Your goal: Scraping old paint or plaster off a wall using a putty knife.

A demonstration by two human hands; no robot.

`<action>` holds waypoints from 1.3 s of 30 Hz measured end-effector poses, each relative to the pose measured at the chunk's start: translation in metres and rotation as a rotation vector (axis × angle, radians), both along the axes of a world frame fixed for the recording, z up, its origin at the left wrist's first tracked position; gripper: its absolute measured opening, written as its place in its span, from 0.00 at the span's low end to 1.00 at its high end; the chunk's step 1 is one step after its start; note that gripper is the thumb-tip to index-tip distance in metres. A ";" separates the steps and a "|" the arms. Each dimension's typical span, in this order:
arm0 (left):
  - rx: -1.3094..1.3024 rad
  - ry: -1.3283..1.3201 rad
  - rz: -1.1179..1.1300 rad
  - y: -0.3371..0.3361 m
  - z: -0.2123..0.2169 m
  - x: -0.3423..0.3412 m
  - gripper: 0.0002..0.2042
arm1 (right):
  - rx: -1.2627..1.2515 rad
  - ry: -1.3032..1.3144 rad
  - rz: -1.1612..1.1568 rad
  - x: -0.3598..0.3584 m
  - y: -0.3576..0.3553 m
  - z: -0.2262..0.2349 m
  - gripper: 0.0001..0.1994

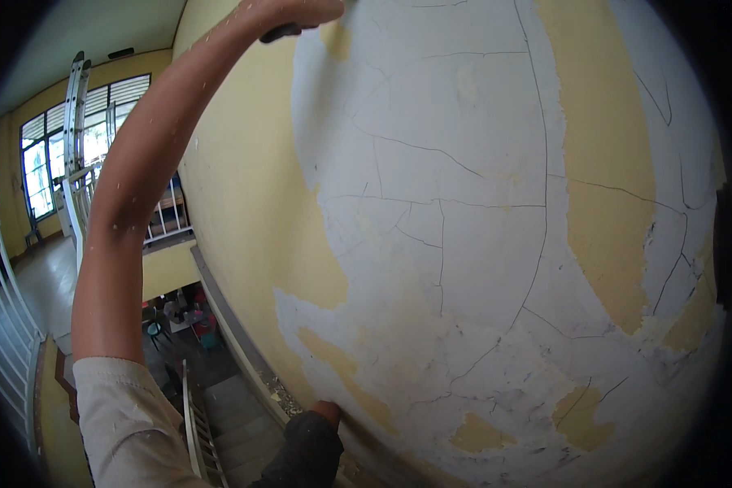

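Observation:
My left arm rises from the lower left in a beige sleeve (130,415), the bare forearm dusted with pale flecks. At the top edge, my left hand (315,11) is closed, partly cut off by the frame. A dark handle end (281,32) sticks out below it; the rest of this tool is out of sight. The hand is up by the wall (464,163), where yellow paint has come off in large patches and left a cracked, grey-white surface. Yellow paint (602,163) remains in strips. My right hand is not in view.
A bent knee in dark shorts (305,451) is close to the wall's foot. Below left, a staircase (240,427) descends beside a railing (193,415). A metal ladder (75,114) stands near the windows, and a white railing (8,301) borders the landing at far left.

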State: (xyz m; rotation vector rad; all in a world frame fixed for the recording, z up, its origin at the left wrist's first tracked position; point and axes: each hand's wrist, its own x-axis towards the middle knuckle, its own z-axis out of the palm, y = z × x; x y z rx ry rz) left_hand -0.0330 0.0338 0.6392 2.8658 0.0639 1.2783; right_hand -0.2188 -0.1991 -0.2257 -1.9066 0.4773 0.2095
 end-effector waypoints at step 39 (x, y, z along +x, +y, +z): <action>-0.059 -0.074 -0.080 -0.004 -0.005 0.024 0.24 | 0.123 0.000 -0.062 -0.004 0.000 0.020 0.13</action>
